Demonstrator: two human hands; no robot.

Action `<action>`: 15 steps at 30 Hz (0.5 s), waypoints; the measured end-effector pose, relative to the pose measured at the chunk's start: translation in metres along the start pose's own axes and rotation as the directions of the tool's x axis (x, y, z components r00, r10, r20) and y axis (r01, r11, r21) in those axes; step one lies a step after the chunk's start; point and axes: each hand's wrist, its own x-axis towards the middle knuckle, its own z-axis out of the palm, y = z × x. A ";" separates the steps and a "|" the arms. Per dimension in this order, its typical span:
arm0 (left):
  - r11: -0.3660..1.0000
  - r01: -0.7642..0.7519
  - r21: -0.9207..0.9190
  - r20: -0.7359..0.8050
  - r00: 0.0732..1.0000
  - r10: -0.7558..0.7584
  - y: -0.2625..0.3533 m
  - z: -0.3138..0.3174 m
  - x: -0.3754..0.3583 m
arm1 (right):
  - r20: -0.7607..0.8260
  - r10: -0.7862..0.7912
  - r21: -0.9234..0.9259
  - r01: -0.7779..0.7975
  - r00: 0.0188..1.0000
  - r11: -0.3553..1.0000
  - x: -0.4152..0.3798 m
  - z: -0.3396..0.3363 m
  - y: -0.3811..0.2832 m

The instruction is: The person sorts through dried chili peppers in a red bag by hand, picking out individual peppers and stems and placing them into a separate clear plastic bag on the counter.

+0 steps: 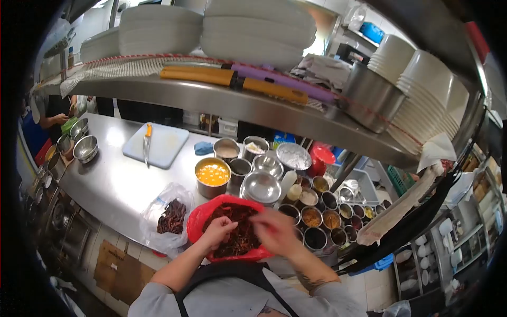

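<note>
A red plastic bag [196,217], opened wide at the counter's front edge, holds dark red dried chilies [240,244]. Over its left side is my left hand [221,231], fingers closed in a pinch; what they hold is too small to make out. My right hand [275,231] is above the bag's right side, smeared by motion, so its fingers cannot be read. Just left of the red bag, a clear plastic bag [153,208] lies open with more dried chilies [171,216] in it.
A knife [147,142] lies on a white cutting board [171,150]. Behind the red bag stand a pot of orange liquid [213,174] and metal bowls [261,187]. Several seasoning containers [311,216] crowd the right. A shelf [211,95] hangs overhead. Another person's arm [55,120] shows far left.
</note>
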 end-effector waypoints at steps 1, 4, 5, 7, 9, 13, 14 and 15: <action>1.000 -0.005 0.018 -0.041 0.999 0.005 -0.002 -0.001 0.001 | 0.190 0.225 -0.071 -0.215 0.956 0.974 -0.021 0.033 0.051; 0.950 -0.143 0.277 -0.114 0.977 0.180 -0.016 -0.001 0.007 | 0.179 0.486 -0.487 -0.352 0.855 0.799 -0.084 0.089 0.134; 0.946 -0.064 0.317 -0.121 0.987 0.107 -0.011 0.000 0.006 | 0.174 0.532 -0.585 -0.348 0.828 0.733 -0.096 0.099 0.144; 0.920 -0.149 0.362 -0.059 0.982 0.182 -0.009 0.001 0.005 | 0.252 0.643 -0.648 -0.368 0.723 0.667 -0.107 0.108 0.144; 0.867 -0.290 0.404 0.000 0.948 0.317 -0.014 0.000 0.013 | 0.332 0.698 -0.581 -0.445 0.634 0.681 -0.088 0.094 0.143; 0.835 -0.278 0.475 -0.021 0.945 0.327 0.000 0.005 0.012 | 0.213 0.582 -0.388 -0.478 0.785 0.788 -0.077 0.080 0.138; 0.831 -0.286 0.477 -0.029 0.940 0.340 -0.004 0.005 0.015 | 0.167 0.512 -0.342 -0.438 0.843 0.832 -0.080 0.081 0.139; 0.837 -0.289 0.465 -0.028 0.940 0.340 -0.002 0.008 0.014 | 0.142 0.517 -0.441 -0.414 0.844 0.796 -0.074 0.078 0.128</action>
